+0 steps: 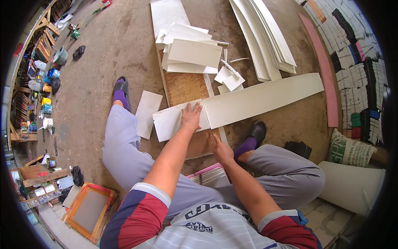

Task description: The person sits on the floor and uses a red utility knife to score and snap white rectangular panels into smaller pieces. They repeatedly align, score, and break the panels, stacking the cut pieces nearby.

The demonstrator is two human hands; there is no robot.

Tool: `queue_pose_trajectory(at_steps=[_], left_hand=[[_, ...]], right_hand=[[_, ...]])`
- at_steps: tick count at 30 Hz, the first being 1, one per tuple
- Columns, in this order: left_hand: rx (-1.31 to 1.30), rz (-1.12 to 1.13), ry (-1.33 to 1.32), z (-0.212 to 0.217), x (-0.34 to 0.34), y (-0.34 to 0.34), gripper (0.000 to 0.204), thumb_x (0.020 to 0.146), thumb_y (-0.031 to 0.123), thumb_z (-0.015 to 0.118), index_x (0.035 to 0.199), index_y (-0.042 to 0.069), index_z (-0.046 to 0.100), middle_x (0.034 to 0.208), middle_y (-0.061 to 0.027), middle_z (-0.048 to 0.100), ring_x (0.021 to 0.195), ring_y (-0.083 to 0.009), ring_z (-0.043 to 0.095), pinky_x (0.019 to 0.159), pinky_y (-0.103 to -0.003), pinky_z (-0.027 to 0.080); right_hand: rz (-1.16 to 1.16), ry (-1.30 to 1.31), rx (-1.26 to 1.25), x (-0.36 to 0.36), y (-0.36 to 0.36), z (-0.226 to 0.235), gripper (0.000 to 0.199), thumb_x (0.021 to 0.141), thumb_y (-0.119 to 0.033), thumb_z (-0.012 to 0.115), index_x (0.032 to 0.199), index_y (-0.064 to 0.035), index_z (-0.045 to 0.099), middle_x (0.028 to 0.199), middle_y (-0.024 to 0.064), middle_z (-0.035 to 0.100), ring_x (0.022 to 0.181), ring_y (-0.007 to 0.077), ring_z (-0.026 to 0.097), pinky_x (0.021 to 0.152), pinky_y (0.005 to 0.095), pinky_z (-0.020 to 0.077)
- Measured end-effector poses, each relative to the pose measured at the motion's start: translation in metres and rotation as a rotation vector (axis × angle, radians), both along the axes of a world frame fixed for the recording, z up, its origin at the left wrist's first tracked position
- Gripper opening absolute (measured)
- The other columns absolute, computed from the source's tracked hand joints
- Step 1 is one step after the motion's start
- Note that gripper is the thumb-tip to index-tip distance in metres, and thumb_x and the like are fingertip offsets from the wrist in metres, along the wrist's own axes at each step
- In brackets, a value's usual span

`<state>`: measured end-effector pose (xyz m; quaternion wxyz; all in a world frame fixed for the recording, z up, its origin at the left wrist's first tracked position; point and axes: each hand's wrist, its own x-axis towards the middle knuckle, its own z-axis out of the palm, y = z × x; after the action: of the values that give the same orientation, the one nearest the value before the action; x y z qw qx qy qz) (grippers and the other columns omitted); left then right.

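Note:
Across a brown board (182,89) lies a long white strip (265,97), and a shorter white piece (168,124) meets its left end at a thin line. My left hand (191,118) is spread flat on the shorter piece, beside that line. Just below the line's near end is my right hand (223,151), low over the board with its fingers curled in. Whatever it grips, if anything, is too small or hidden to make out. A stack of cut white pieces (195,52) rests on the board's far part.
Long white strips (265,41) are piled at the far right, near small white offcuts (230,79). A loose white piece (149,114) lies by my left foot. A pink strip (321,70), wrapped stacks (352,79), a sack (350,149) and a framed screen (89,209) stand around.

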<state>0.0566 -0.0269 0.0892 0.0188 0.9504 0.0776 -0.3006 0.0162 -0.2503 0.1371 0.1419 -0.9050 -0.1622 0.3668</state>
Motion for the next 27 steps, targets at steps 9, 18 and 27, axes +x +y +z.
queue_pose_trajectory(at_steps=[9,18,27], left_hand=[[-0.098,0.181,-0.24,-0.005,-0.036,0.006,0.104,0.081,0.059,0.077,0.164,0.021,0.025,0.172,-0.0068,0.015,0.158,-0.033,0.015,0.123,-0.055,0.024],[0.14,1.067,-0.515,-0.026,-0.109,0.047,0.097,0.081,0.063,0.076,0.156,0.013,0.04,0.163,-0.0183,0.032,0.149,-0.0364,0.032,0.118,-0.057,0.028],[-0.137,1.585,-0.631,-0.082,-0.164,0.102,0.081,0.08,0.061,0.079,0.133,0.002,0.061,0.121,-0.0235,0.068,0.116,-0.0393,0.064,0.097,-0.047,0.052]], right_hand=[[-0.427,-0.365,0.264,0.034,-0.001,-0.059,0.022,0.097,-0.025,0.06,0.109,-0.0063,0.059,0.1,0.0239,0.069,0.096,0.0455,0.066,0.082,0.0532,0.0499],[-0.463,-0.12,0.323,0.053,0.072,-0.078,0.03,0.097,-0.025,0.056,0.117,-0.0035,0.063,0.106,0.0262,0.069,0.104,0.0457,0.065,0.087,0.0528,0.049],[-0.834,0.535,0.762,0.067,0.096,-0.105,0.019,0.099,-0.028,0.07,0.093,-0.0107,0.063,0.065,-0.0031,0.051,0.043,0.0106,0.046,0.036,0.0274,0.0332]])
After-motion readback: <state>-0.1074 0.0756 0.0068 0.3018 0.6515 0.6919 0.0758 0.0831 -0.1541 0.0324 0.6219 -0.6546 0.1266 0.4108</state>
